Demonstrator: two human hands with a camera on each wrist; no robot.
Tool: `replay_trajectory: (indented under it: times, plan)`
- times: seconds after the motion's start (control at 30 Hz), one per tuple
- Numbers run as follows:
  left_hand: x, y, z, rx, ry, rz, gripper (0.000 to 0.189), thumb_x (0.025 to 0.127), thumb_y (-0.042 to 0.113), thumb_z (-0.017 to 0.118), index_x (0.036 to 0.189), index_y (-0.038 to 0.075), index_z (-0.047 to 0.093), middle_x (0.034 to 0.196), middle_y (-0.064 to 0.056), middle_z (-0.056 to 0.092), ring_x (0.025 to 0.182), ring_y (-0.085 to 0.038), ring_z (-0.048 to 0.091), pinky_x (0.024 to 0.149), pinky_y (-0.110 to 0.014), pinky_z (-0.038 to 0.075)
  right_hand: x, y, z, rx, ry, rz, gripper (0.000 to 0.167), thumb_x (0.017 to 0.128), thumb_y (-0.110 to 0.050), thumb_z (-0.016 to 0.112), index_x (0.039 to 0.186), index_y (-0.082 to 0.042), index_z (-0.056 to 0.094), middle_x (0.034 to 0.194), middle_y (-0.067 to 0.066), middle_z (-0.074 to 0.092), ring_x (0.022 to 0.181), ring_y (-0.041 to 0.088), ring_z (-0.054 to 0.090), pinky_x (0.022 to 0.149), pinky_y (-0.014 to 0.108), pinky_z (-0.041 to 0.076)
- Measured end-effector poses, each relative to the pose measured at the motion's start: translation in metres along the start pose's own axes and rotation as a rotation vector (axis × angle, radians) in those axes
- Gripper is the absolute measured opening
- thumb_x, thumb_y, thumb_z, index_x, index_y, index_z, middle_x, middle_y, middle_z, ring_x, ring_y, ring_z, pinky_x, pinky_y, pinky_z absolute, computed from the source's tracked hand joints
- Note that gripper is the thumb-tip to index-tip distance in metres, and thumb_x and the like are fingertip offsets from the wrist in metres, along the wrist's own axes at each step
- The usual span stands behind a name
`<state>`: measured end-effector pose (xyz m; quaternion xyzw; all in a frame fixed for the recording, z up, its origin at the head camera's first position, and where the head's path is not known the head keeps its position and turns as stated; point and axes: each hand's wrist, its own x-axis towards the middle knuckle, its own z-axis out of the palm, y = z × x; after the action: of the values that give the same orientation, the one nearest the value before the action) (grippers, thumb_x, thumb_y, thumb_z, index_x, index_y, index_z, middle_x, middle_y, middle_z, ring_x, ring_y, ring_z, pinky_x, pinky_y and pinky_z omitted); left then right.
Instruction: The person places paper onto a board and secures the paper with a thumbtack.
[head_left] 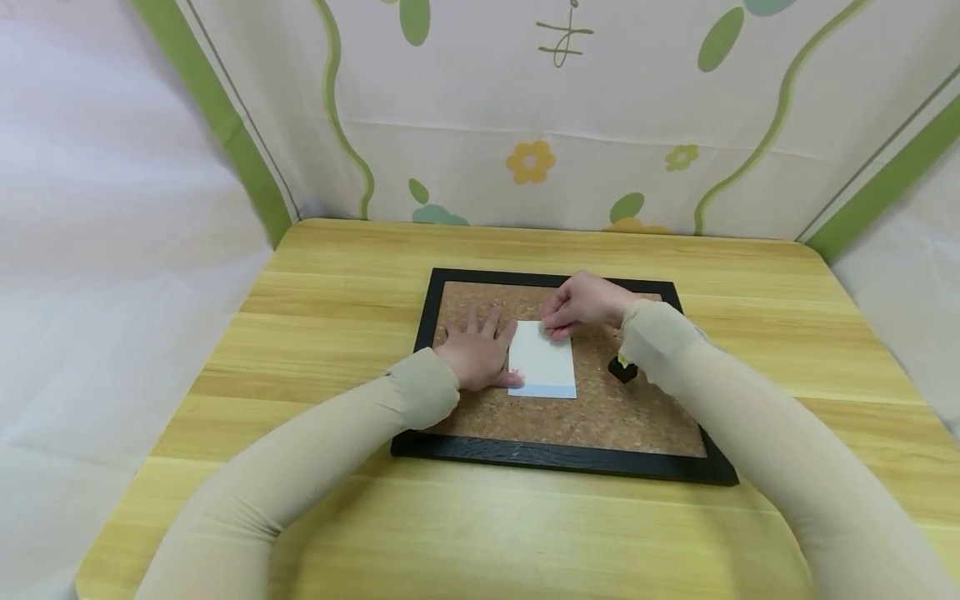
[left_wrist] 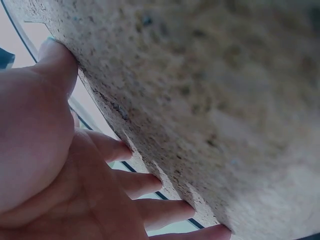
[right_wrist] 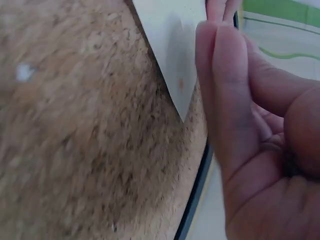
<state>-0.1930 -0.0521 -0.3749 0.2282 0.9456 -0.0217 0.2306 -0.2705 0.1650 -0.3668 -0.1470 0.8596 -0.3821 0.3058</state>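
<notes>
A white card with a pale blue strip along its near edge and a small pink mark at its near left corner lies on a corkboard in a black frame. My left hand lies flat with fingers spread on the cork, its thumb over the card's near left corner. At the card's far right corner my right hand has its thumb and index finger pressed together at the tips, right over the card. I cannot tell what lies between those fingertips, as they hide it.
A small black box with something yellow at its top stands on the cork, right of the card and beside my right sleeve. The board rests on a wooden table. A patterned white curtain hangs behind the table's far edge.
</notes>
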Motion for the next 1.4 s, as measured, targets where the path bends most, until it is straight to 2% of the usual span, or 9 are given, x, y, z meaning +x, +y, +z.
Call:
replay_trajectory:
  times: [0.2, 0.33, 0.53, 0.87, 1.17, 1.4]
  plan:
    - [0.002, 0.000, 0.002, 0.021, 0.003, -0.002, 0.097, 0.091, 0.071, 0.044, 0.161, 0.017, 0.003, 0.164, -0.017, -0.006, 0.146, -0.048, -0.001, 0.104, -0.073, 0.020, 0.013, -0.006, 0.004, -0.041, -0.109, 0.096, 0.011, 0.097, -0.006, 0.064, 0.096, 0.001, 0.073, 0.081, 0.010, 0.071, 0.067, 0.014, 0.065, 0.066, 0.029, 0.056]
    - [0.004, 0.000, 0.004, 0.032, 0.011, -0.006, 0.097, 0.091, 0.072, 0.043, 0.161, 0.017, 0.004, 0.165, -0.017, -0.004, 0.146, -0.048, 0.000, 0.104, -0.073, 0.021, 0.017, -0.012, 0.005, -0.075, -0.133, 0.158, 0.012, 0.097, -0.008, 0.064, 0.093, 0.000, 0.072, 0.079, 0.010, 0.069, 0.063, 0.013, 0.062, 0.062, 0.028, 0.055]
    - [0.004, 0.001, 0.004, 0.037, 0.009, -0.005, 0.098, 0.091, 0.072, 0.043, 0.161, 0.017, 0.004, 0.165, -0.017, -0.005, 0.146, -0.049, 0.000, 0.104, -0.073, 0.021, 0.017, -0.017, 0.005, -0.136, -0.140, 0.196, 0.013, 0.098, -0.010, 0.063, 0.092, -0.001, 0.070, 0.075, 0.008, 0.068, 0.057, 0.012, 0.060, 0.058, 0.027, 0.055]
    - [0.004, 0.000, 0.005, 0.019, -0.002, -0.001, 0.098, 0.091, 0.071, 0.045, 0.161, 0.018, 0.001, 0.164, -0.016, -0.007, 0.146, -0.048, -0.003, 0.105, -0.072, 0.020, 0.019, -0.022, 0.007, -0.144, -0.116, 0.250, 0.011, 0.098, -0.010, 0.063, 0.094, -0.002, 0.070, 0.077, 0.010, 0.069, 0.059, 0.013, 0.062, 0.058, 0.028, 0.055]
    - [0.004, -0.001, 0.007, 0.029, -0.020, -0.007, 0.099, 0.090, 0.072, 0.044, 0.161, 0.018, 0.001, 0.165, -0.015, -0.007, 0.146, -0.048, -0.003, 0.106, -0.071, 0.020, 0.019, -0.026, 0.009, -0.124, -0.111, 0.257, 0.010, 0.096, -0.010, 0.067, 0.093, -0.001, 0.071, 0.078, 0.011, 0.071, 0.063, 0.016, 0.065, 0.061, 0.029, 0.056]
    - [0.001, -0.003, 0.007, 0.030, -0.003, 0.002, 0.099, 0.090, 0.072, 0.044, 0.161, 0.017, 0.002, 0.165, -0.017, -0.005, 0.146, -0.048, -0.002, 0.105, -0.072, 0.021, 0.019, -0.027, 0.011, -0.098, -0.108, 0.244, 0.012, 0.095, -0.010, 0.068, 0.091, 0.001, 0.069, 0.078, 0.013, 0.071, 0.064, 0.018, 0.068, 0.063, 0.031, 0.057]
